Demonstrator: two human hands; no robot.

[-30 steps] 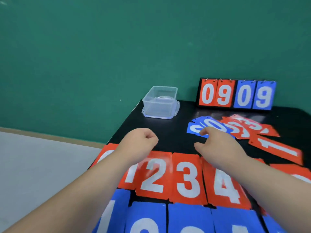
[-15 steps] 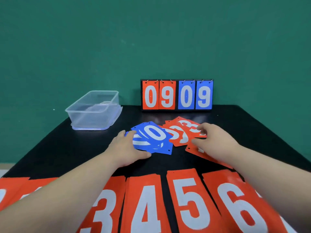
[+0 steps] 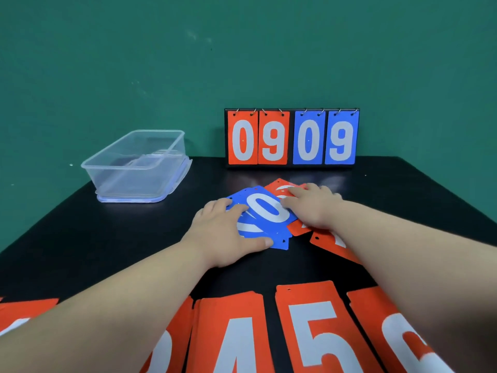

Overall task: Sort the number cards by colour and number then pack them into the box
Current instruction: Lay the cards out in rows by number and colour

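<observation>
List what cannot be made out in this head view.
Head view:
- Blue cards under the blue 0 card: numbers hidden by it and the left hand.
- Red pile: numbers covered by the right hand.
- Front row of red cards: cut by the bottom edge, covered by left forearm and right forearm.
- Clear box: contents unclear through its walls.

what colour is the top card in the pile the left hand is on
Blue: the top card carries a white 0. It shows in the head view.
</observation>
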